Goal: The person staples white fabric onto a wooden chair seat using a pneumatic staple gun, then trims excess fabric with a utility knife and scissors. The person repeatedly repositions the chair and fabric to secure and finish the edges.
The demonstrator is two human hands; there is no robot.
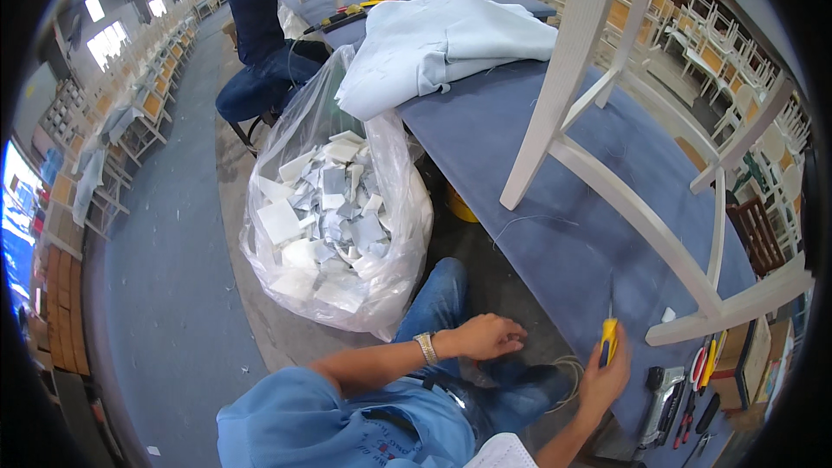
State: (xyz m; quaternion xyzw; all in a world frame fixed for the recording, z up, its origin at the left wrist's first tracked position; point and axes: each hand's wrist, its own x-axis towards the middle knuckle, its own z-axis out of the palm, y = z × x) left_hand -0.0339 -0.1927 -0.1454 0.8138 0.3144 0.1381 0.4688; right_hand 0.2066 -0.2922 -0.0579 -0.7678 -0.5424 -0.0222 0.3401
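The right hand [604, 374] is closed tight on a yellow-handled screwdriver [609, 340] over the blue felt desk [555, 234], while the left hand [490, 335], loosely curled, holds nothing.

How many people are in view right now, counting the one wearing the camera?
2. The wearer, whose right hand holds a yellow-handled tool; and a seated co-worker at the bench's far end. Others may be hidden.

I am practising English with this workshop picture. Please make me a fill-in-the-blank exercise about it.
1. The right hand holds a screwdriver with a ____ handle.
2. The left hand wears a ____ at the wrist.
3. The clear plastic bag of scraps stands on the ____.

Missing words: yellow; watch; floor
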